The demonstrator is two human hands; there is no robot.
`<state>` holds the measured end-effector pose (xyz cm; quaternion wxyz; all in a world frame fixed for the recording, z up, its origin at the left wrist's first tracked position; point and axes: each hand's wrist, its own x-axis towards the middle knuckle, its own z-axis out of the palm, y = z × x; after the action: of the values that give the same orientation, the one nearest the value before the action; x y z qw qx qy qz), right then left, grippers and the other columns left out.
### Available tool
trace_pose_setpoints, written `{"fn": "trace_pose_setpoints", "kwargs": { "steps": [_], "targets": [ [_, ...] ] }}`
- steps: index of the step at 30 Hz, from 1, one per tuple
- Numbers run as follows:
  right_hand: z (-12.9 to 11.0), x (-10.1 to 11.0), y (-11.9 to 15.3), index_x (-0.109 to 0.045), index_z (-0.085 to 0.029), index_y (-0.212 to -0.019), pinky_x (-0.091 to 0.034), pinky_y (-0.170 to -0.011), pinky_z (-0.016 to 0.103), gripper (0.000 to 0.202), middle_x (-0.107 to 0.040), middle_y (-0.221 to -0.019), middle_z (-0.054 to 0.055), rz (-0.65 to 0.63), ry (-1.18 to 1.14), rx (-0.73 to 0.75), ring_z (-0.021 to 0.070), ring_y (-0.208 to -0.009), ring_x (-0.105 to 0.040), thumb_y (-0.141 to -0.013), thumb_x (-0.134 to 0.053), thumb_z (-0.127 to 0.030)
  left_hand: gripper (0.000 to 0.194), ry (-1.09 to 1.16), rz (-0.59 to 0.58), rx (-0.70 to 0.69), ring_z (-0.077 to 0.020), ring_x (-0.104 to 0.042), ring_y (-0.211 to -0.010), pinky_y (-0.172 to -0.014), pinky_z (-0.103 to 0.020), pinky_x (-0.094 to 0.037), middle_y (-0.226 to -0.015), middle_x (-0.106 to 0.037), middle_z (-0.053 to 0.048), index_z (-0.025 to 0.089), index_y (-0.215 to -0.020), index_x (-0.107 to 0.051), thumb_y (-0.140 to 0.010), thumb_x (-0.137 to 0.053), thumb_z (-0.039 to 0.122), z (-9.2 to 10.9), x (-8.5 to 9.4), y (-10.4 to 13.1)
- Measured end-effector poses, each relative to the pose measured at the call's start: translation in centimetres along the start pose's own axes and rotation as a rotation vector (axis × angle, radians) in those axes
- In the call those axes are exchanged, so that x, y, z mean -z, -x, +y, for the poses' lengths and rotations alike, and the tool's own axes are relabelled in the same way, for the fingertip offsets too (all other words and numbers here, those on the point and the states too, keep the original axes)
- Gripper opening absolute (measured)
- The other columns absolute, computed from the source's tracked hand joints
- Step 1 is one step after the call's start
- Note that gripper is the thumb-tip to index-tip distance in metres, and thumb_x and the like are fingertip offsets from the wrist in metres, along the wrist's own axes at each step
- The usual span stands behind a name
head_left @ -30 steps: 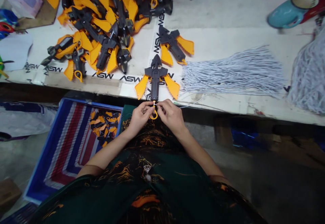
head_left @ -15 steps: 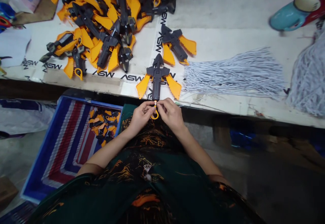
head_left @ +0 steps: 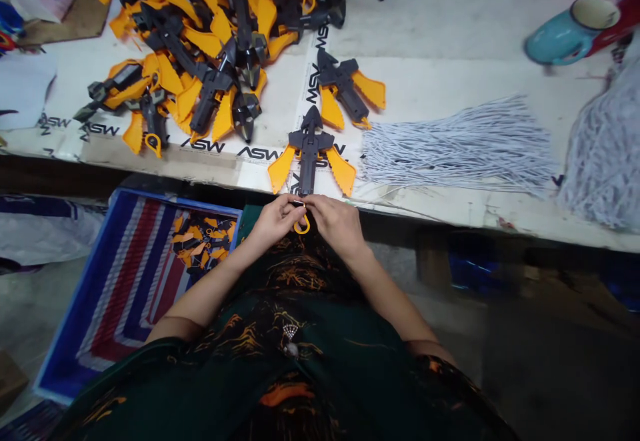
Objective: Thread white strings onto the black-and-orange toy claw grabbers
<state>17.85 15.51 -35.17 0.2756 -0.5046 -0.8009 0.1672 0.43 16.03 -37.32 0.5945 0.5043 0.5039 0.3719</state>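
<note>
At the table's front edge lies a black toy launcher (head_left: 310, 154) with two orange wings spread and its pointed end away from me. Just below its near end, my left hand (head_left: 278, 222) is closed in a pinch by a small yellow pull ring (head_left: 302, 226). My right hand (head_left: 339, 226) pinches from the other side, fingertips almost touching the left ones. A short bit of white cord (head_left: 299, 202) shows between the fingertips above the ring; the rest of it is hidden by the fingers. Another winged launcher (head_left: 345, 91) lies just behind.
A heap of black-and-orange launchers (head_left: 200, 21) covers the table's left. Cut white cords (head_left: 455, 147) lie on the right, by a thicker bundle (head_left: 603, 154). A teal mug (head_left: 557, 37) stands far right. Below left, a blue crate (head_left: 75, 314) with a striped lining holds small parts.
My fingertips have shifted slightly and drawn together over the white cord, my right fingers moving left across it. The yellow pull ring hangs slightly further left. The launcher stays put.
</note>
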Motion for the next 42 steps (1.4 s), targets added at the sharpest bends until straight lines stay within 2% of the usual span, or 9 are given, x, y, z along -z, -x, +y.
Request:
{"fn": "trace_pose_setpoints", "kwargs": {
  "steps": [4, 8, 14, 17, 20, 25, 30, 36, 42],
  "targets": [
    [-0.2, 0.6, -0.3, -0.068, -0.022, -0.115, -0.052, -0.071, 0.026, 0.025, -0.072, -0.108, 0.007, 0.025, 0.003, -0.004, 0.0181, -0.091, -0.070, -0.102, -0.049, -0.030, 0.038, -0.178, 0.055, -0.102, -0.0107, -0.060, -0.051, -0.053, -0.021, -0.047, -0.064, -0.067, 0.001, 0.016, -0.088, -0.067, -0.088, -0.061, 0.053, 0.3, 0.1, -0.6],
    [-0.5, 0.2, -0.2, -0.067, -0.021, -0.119, -0.049, -0.062, 0.025, 0.027, -0.066, -0.108, 0.008, 0.007, 0.049, 0.007, 0.0162, -0.082, -0.066, -0.101, -0.051, -0.034, 0.032, -0.283, 0.097, -0.202, -0.0112, -0.063, -0.054, -0.054, -0.020, -0.048, -0.066, -0.069, 0.000, 0.016, -0.083, -0.068, -0.090, -0.061, 0.046, 0.9, 0.7, 0.1],
    [-0.3, 0.3, -0.1, -0.068, -0.021, -0.119, -0.051, -0.064, 0.025, 0.026, -0.065, -0.108, 0.008, 0.026, -0.015, -0.015, 0.0147, -0.078, -0.064, -0.100, -0.052, -0.028, 0.029, -0.101, 0.453, -0.377, -0.0083, -0.060, -0.050, -0.053, -0.018, -0.049, -0.062, -0.065, 0.002, 0.017, -0.081, -0.063, -0.093, -0.062, 0.043, 3.7, 5.0, 2.4],
    [-1.0, 0.2, -0.7, -0.065, -0.023, -0.125, -0.055, -0.066, 0.028, 0.029, -0.065, -0.117, 0.009, 0.035, -0.204, 0.011, 0.0119, -0.070, -0.061, -0.098, -0.056, -0.030, 0.031, -0.139, 0.411, -0.369, -0.0081, -0.060, -0.050, -0.053, -0.018, -0.050, -0.062, -0.065, 0.002, 0.016, -0.081, -0.065, -0.092, -0.064, 0.044, 4.4, 6.0, 3.1],
    [-2.5, -0.7, -1.6, -0.064, -0.023, -0.128, -0.057, -0.065, 0.028, 0.033, -0.066, -0.124, 0.010, 0.023, -0.439, 0.060, 0.0098, -0.067, -0.060, -0.098, -0.058, -0.033, 0.033, -0.181, 0.350, -0.335, -0.0087, -0.061, -0.052, -0.053, -0.018, -0.050, -0.063, -0.066, 0.001, 0.016, -0.081, -0.066, -0.093, -0.063, 0.047, 4.4, 5.4, 3.5],
    [-4.3, -1.7, -2.8, -0.072, -0.022, -0.105, -0.056, -0.079, 0.030, 0.019, -0.074, -0.097, 0.005, 0.077, -0.566, 0.072, 0.0145, -0.086, -0.067, -0.098, -0.057, -0.032, 0.034, -0.130, 0.268, -0.305, -0.0087, -0.060, -0.052, -0.053, -0.019, -0.050, -0.062, -0.066, 0.001, 0.017, -0.078, -0.065, -0.092, -0.063, 0.047, 4.0, 4.0, 3.7],
    [-3.1, 0.1, -4.0, -0.071, -0.018, -0.093, -0.048, -0.066, 0.026, 0.018, -0.070, -0.083, 0.003, 0.064, -0.326, -0.057, 0.0123, -0.066, -0.060, -0.097, -0.057, -0.027, 0.033, -0.025, 0.281, -0.192, -0.0069, -0.057, -0.048, -0.049, -0.017, -0.047, -0.063, -0.067, 0.000, 0.016, -0.087, -0.069, -0.090, -0.065, 0.048, 2.1, 3.9, 2.2],
    [-2.4, 1.1, -6.2, -0.070, -0.017, -0.097, -0.036, -0.066, 0.028, 0.021, -0.072, -0.094, 0.007, -0.177, 0.154, 0.001, 0.0179, -0.078, -0.064, -0.098, -0.050, -0.023, 0.046, 0.032, 0.282, -0.093, -0.0095, -0.063, -0.054, -0.044, -0.017, -0.046, -0.076, -0.075, -0.005, 0.013, -0.108, -0.069, -0.081, -0.073, 0.049, -0.7, 3.5, -0.2],
    [-3.0, 0.8, -6.7, -0.068, -0.018, -0.097, -0.032, -0.064, 0.029, 0.021, -0.073, -0.096, 0.006, -0.236, 0.196, 0.023, 0.0181, -0.080, -0.065, -0.099, -0.049, -0.024, 0.046, 0.108, 0.263, -0.087, -0.0119, -0.068, -0.059, -0.043, -0.017, -0.046, -0.075, -0.074, -0.005, 0.012, -0.106, -0.068, -0.078, -0.076, 0.047, -1.3, 3.1, -0.8]
  ]
}}
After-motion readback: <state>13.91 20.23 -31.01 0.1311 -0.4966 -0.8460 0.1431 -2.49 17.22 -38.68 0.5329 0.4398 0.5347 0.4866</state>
